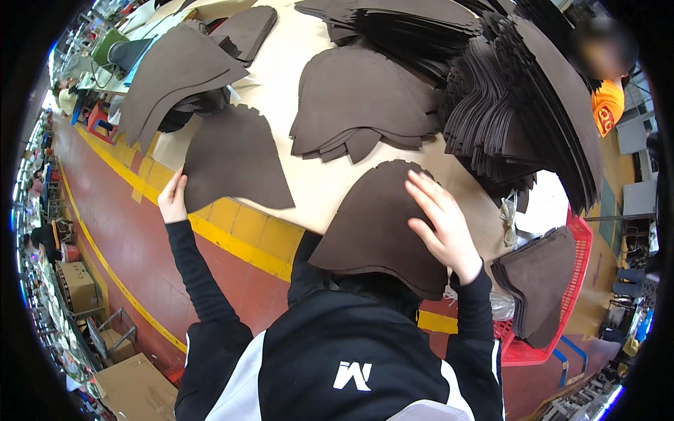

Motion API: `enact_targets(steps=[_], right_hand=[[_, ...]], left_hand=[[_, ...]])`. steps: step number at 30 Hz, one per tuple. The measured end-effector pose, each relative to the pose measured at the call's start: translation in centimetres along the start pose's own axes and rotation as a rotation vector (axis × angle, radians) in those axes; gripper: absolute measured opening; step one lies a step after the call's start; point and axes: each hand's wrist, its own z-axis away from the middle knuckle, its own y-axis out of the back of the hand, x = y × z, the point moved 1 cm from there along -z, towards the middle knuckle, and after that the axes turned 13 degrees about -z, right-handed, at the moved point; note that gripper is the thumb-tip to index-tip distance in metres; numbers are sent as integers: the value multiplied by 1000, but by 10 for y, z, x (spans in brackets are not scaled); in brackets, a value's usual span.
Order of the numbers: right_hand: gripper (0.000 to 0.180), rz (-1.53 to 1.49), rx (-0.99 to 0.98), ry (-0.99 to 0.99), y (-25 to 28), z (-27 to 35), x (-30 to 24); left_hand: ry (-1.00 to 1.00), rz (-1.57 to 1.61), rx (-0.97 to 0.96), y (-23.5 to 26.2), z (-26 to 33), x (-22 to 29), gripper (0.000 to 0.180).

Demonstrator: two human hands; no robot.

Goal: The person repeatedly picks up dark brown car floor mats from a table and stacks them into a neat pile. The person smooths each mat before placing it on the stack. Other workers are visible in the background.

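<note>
My left hand (pixel 173 198) grips the left edge of a dark brown bell-shaped sheet (pixel 235 158), its fingers partly behind the edge. That sheet lies over the table's near left side. My right hand (pixel 442 228) rests flat, fingers stretched, on another brown bell-shaped piece (pixel 372 217) at the table's front edge, close to my body. Beyond it, a fanned pile of the same brown sheets (pixel 361 98) lies mid-table. A further stack of brown sheets (pixel 175 77) sits at the far left, just behind the sheet in my left hand.
Tall stacks of dark sheets (pixel 519 105) crowd the table's right side. A red plastic basket (pixel 581 259) at my right holds more brown pieces (pixel 537 281). Beyond the table, at right, is a person in an orange shirt (pixel 608 107). Cardboard boxes (pixel 137 389) stand at lower left.
</note>
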Motion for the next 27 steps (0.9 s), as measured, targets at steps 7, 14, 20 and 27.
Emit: enact_targets(steps=[7, 14, 20, 27], right_hand=[[85, 301, -240, 79, -53, -5, 19], [84, 181, -446, 127, -67, 47, -24], [74, -315, -514, 149, -46, 65, -18], [61, -52, 17, -32, -9, 10, 8]], left_hand=[[-337, -351, 103, -24, 35, 106, 39], [-449, -22, -531, -100, 157, 221, 50], [-272, 297, -602, -101, 170, 240, 57], [281, 815, -939, -120, 150, 218, 57]])
